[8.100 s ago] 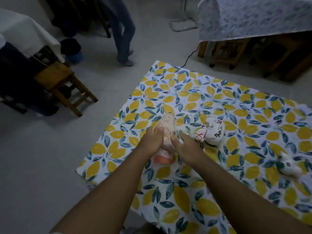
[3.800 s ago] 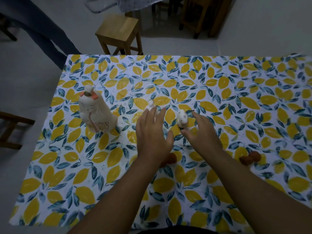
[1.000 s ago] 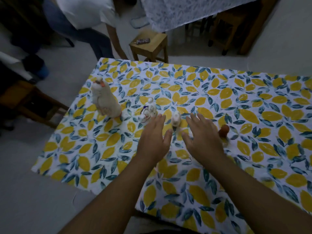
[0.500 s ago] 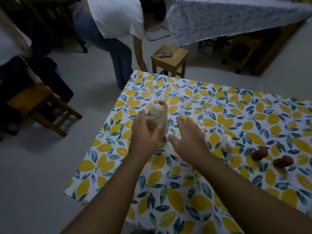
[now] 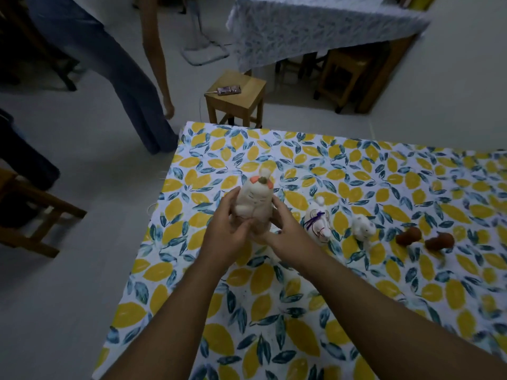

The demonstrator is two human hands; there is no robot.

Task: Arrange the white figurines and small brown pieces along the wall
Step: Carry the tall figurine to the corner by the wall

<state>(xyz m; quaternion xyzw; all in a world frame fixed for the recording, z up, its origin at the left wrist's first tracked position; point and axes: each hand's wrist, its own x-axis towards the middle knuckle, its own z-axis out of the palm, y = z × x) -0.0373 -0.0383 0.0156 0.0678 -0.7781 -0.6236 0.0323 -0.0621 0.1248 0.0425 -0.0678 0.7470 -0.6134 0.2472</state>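
A tall white figurine (image 5: 255, 200) with orange ears is held between both palms, near the left part of the lemon-print table (image 5: 274, 311). My left hand (image 5: 226, 229) grips its left side and my right hand (image 5: 277, 229) its right side and base. To its right stand a round white figurine with purple lines (image 5: 318, 219) and a smaller white figurine (image 5: 362, 229). Two small brown pieces (image 5: 408, 235) (image 5: 439, 241) lie further right in the same row.
A wooden stool (image 5: 236, 101) with a phone (image 5: 228, 90) stands beyond the table's far edge. A person in jeans (image 5: 118, 86) stands at the far left corner. Another covered table (image 5: 315, 28) is at the back, a wooden chair (image 5: 33, 215) at the left.
Both hands have closed in on the tall white figurine, which they flanked half a second ago. The view has shifted right, showing the row of smaller pieces.
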